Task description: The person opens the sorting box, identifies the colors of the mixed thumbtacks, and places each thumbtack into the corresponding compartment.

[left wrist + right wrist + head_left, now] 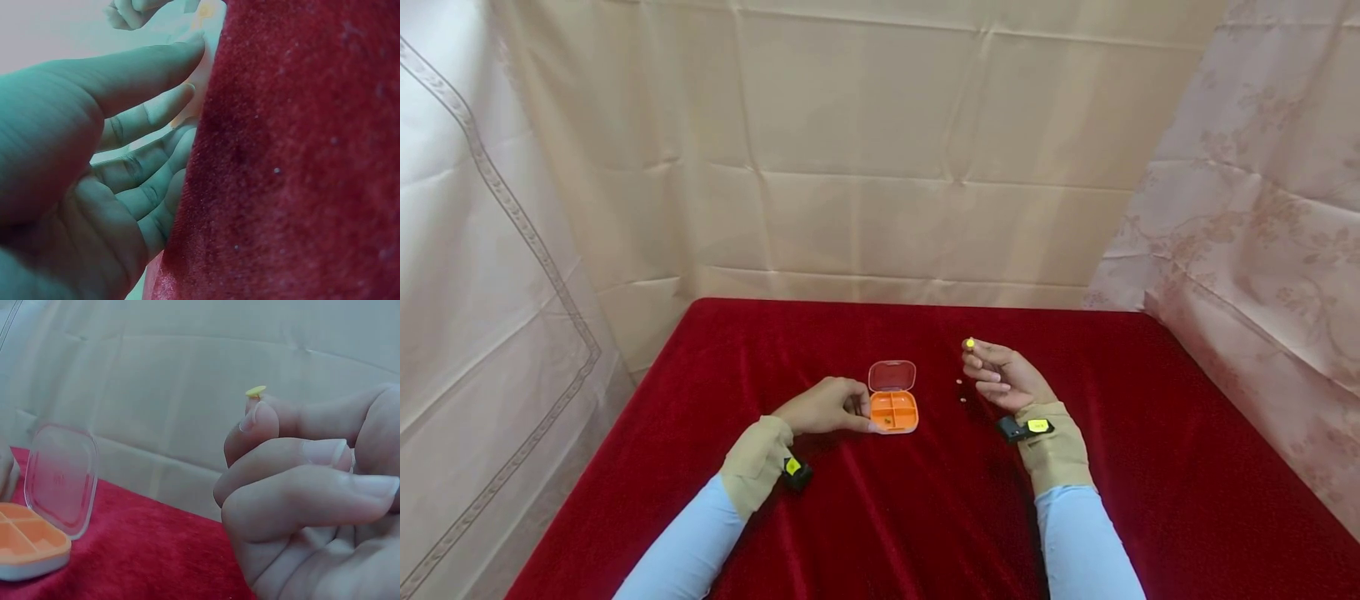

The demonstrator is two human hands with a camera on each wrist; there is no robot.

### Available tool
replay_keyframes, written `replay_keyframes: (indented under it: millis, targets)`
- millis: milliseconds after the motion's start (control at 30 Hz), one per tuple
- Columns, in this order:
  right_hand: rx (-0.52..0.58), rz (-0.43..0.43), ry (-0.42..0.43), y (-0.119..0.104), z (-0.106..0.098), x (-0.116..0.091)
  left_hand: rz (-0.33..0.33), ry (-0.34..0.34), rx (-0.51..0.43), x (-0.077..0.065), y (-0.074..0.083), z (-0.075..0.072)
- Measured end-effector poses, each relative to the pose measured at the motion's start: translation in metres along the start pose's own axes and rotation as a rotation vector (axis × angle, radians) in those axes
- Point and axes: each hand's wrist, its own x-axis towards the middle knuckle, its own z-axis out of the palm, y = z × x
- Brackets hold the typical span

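An orange pill box (904, 410) with several compartments lies on the red cloth, its clear lid (59, 478) standing raised at the back. A small dark-yellow thing (887, 421) sits in its front left compartment. My left hand (829, 406) holds the box at its left front corner, thumb along the front edge and fingers at the side. Raised to the right of the box, my right hand (1006, 375) pinches a yellow thumbtack (255, 392) between thumb and index fingertip, its flat round head uppermost. The other fingers of that hand are curled below.
Two tiny pale pieces, a farther one (958, 382) and a nearer one (963, 400), lie on the cloth between the box and my right hand. Red velvet cloth (880, 533) covers the table. Beige curtains (865, 150) hang behind it, with pale patterned ones at the sides.
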Motion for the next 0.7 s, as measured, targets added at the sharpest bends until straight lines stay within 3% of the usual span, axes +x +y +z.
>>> replay_keyframes:
  millis: [167,433,700]
  targets:
    - [-0.117,0.015,0.112,-0.003,0.003,0.000,0.012,0.003,0.006,0.000,0.000,0.000]
    - [-0.408,0.037,0.346,-0.003,0.013,0.002,0.007,0.005,0.012,0.000,0.001,0.000]
    - [-0.668,0.087,0.422,-0.001,0.020,0.006,-0.005,0.001,0.019,0.000,0.001,0.000]
